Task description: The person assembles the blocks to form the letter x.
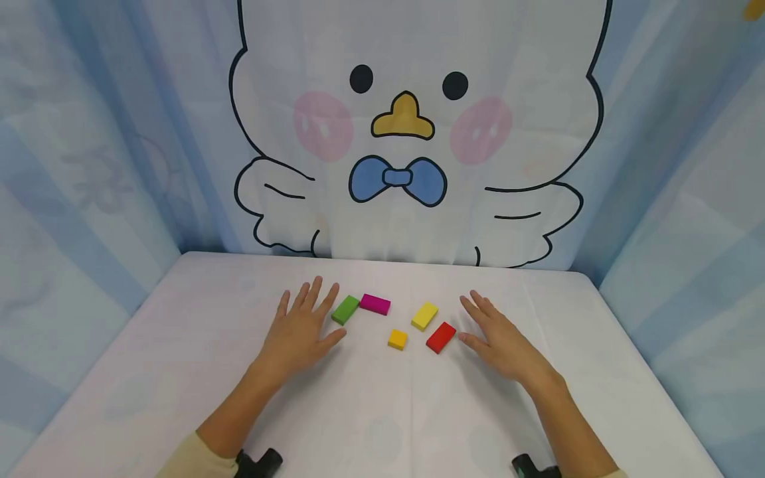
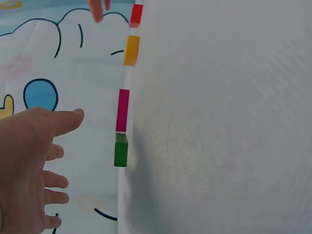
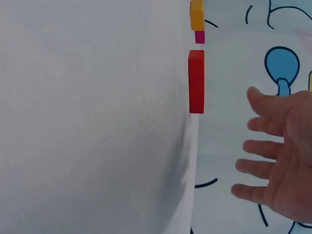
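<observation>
Several coloured blocks lie on the white table in the head view: a green block (image 1: 345, 310), a magenta block (image 1: 374, 304) touching or nearly touching it, a small orange block (image 1: 397, 340), a yellow block (image 1: 424, 317) and a red block (image 1: 441, 338). My left hand (image 1: 299, 335) hovers just left of the green block, fingers spread and holding nothing. Just right of the red block is my right hand (image 1: 502, 338), also raised with straight fingers and nothing in it. Both wrist views show the hands apart from the blocks, the red block (image 3: 196, 83) being nearest the right one.
A white cloth covers the table (image 1: 382, 425). Behind it hangs a curtain (image 1: 406, 226) printed with a cartoon bird, and blue-and-white drapes (image 1: 78, 166) flank both sides. Dark wrist devices (image 1: 259, 463) sit at the forearms.
</observation>
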A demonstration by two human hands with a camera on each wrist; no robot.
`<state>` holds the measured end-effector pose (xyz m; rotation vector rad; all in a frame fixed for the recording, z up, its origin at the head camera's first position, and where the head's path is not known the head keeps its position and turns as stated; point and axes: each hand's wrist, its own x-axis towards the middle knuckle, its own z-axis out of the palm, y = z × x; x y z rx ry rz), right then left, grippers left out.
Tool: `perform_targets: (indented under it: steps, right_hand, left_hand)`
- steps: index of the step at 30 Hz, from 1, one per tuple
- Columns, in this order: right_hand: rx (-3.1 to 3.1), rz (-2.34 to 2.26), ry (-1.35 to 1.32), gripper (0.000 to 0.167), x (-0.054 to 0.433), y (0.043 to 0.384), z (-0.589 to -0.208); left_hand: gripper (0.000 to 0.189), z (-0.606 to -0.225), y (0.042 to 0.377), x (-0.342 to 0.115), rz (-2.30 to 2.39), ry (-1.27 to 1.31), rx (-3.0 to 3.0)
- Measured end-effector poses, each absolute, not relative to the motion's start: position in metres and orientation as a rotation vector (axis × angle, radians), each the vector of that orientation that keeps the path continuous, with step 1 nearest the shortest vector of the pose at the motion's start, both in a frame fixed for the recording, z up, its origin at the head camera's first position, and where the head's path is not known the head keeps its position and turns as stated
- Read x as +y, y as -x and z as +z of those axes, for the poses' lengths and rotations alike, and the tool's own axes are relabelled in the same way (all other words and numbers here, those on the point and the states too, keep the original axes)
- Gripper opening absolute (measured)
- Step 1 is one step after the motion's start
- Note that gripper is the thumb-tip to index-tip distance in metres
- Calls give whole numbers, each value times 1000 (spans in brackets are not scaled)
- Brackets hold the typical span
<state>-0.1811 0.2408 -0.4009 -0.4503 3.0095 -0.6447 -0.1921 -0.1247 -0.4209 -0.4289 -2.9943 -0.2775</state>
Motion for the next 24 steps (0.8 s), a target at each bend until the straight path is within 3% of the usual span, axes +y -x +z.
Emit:
perform_targets:
  steps: [10,24]
  right_hand:
    - [3020,-693,485,43,232,190,-400]
    - [2879,-789,527,38,224,202,-407]
  left_hand:
    - [77,-416,199,-103,-455,586,-2997]
    - [53,-416,215,-74,-817,809,-3082]
